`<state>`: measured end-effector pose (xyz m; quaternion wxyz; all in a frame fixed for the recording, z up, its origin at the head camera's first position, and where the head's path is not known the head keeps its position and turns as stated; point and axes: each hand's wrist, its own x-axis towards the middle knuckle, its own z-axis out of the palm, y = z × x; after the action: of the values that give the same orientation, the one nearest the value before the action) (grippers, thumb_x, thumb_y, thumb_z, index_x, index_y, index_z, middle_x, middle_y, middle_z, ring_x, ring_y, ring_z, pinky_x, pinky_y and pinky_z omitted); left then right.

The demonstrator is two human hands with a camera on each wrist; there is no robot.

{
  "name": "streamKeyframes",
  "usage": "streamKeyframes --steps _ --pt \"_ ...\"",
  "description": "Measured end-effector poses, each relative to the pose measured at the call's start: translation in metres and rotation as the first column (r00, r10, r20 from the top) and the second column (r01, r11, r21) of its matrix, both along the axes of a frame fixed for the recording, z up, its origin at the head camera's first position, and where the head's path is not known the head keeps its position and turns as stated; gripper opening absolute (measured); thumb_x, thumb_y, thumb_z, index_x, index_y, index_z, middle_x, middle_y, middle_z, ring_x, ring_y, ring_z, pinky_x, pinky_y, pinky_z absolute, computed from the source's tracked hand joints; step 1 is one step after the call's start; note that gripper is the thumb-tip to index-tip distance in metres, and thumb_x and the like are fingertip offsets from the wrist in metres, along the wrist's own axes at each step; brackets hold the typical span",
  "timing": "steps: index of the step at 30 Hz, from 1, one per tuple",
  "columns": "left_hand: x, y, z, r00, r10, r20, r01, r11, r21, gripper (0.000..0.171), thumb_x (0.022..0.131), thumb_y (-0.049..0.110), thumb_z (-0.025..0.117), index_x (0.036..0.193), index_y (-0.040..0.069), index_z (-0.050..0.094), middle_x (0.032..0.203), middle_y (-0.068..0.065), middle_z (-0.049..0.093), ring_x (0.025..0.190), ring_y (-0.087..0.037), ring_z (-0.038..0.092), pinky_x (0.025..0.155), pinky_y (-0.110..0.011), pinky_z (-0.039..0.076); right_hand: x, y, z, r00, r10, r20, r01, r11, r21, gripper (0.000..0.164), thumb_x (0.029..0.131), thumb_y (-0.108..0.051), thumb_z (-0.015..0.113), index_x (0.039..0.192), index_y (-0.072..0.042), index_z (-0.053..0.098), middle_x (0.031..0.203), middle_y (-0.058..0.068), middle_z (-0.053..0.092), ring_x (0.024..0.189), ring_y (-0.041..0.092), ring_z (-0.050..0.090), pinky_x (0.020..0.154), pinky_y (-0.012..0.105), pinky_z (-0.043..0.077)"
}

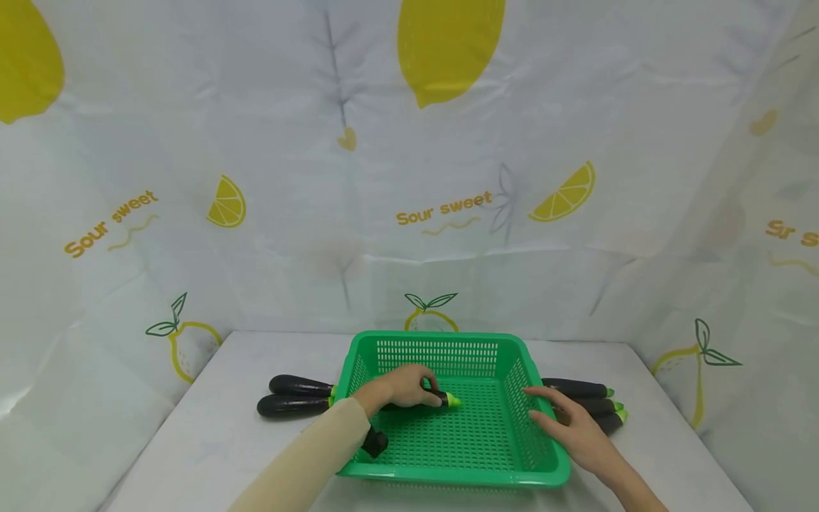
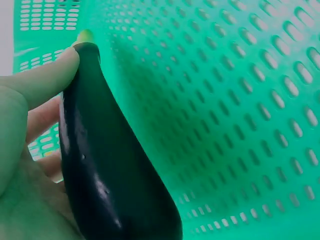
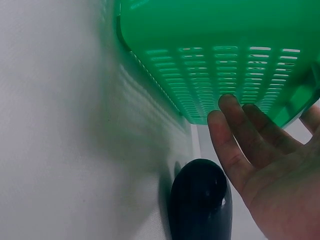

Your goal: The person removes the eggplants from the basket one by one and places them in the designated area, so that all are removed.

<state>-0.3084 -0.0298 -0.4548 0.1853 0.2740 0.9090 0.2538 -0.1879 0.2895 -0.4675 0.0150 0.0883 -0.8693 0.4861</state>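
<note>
My left hand [image 1: 409,385] reaches into a green plastic basket [image 1: 448,478] and grips a dark eggplant [image 2: 110,150]. The thumb lies along it near the green stem end, with the fingers on its other side. In the head view only the eggplant's stem end and part of its body show past the hand. My right hand [image 1: 569,427] is at the basket's right rim, fingers spread and fairly straight. In the right wrist view its fingertips are by the slotted outer wall; whether they touch it, I cannot tell.
Two eggplants [image 1: 294,406] lie on the white table [image 1: 211,441] left of the basket. Three more eggplants [image 1: 576,388] lie to its right, partly behind the right hand. A white lemon-print sheet [image 1: 288,270] hangs behind and at the sides.
</note>
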Motion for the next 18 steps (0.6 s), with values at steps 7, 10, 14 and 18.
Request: streamKeyframes --steps 7,10,14,18 --pt "-0.001 -0.004 0.011 0.999 -0.039 -0.026 0.041 0.995 0.09 0.021 0.095 0.037 0.074 0.109 0.022 0.071 0.093 0.006 0.06 0.076 -0.013 0.054 0.067 -0.032 0.045 -0.001 0.0 0.0 1.0 -0.008 0.026 0.008 1.0 -0.003 0.048 0.104 -0.031 0.062 0.145 -0.01 0.053 0.156 0.026 0.038 0.146 0.051 0.025 0.108 0.072 0.028" --pt "-0.001 -0.007 0.018 0.998 -0.043 -0.036 0.047 0.993 0.111 0.023 0.096 0.038 0.073 0.112 0.021 0.07 0.095 0.005 0.062 0.08 -0.013 0.056 0.07 -0.033 0.047 -0.001 0.0 0.0 0.999 -0.007 0.038 0.007 1.0 -0.01 0.049 0.103 -0.032 0.062 0.146 -0.009 0.052 0.156 0.025 0.038 0.146 0.05 0.025 0.109 0.072 0.027" --pt "0.002 -0.012 0.029 0.999 -0.038 -0.018 0.04 0.991 0.125 0.025 0.096 0.039 0.071 0.115 0.022 0.069 0.105 0.004 0.066 0.091 -0.013 0.061 0.079 -0.035 0.051 -0.001 0.0 0.002 0.999 -0.005 0.043 0.005 1.0 -0.005 0.05 0.103 -0.032 0.062 0.147 -0.009 0.051 0.156 0.025 0.038 0.147 0.051 0.022 0.109 0.072 0.026" --pt "0.005 -0.018 0.04 0.998 -0.044 -0.038 0.048 0.991 0.123 0.025 0.098 0.039 0.069 0.116 0.022 0.068 0.108 0.004 0.067 0.095 -0.012 0.063 0.082 -0.036 0.051 0.0 0.0 0.002 0.999 0.0 0.041 0.0 1.0 -0.008 0.049 0.103 -0.03 0.062 0.147 -0.01 0.051 0.156 0.026 0.038 0.147 0.053 0.021 0.109 0.072 0.025"
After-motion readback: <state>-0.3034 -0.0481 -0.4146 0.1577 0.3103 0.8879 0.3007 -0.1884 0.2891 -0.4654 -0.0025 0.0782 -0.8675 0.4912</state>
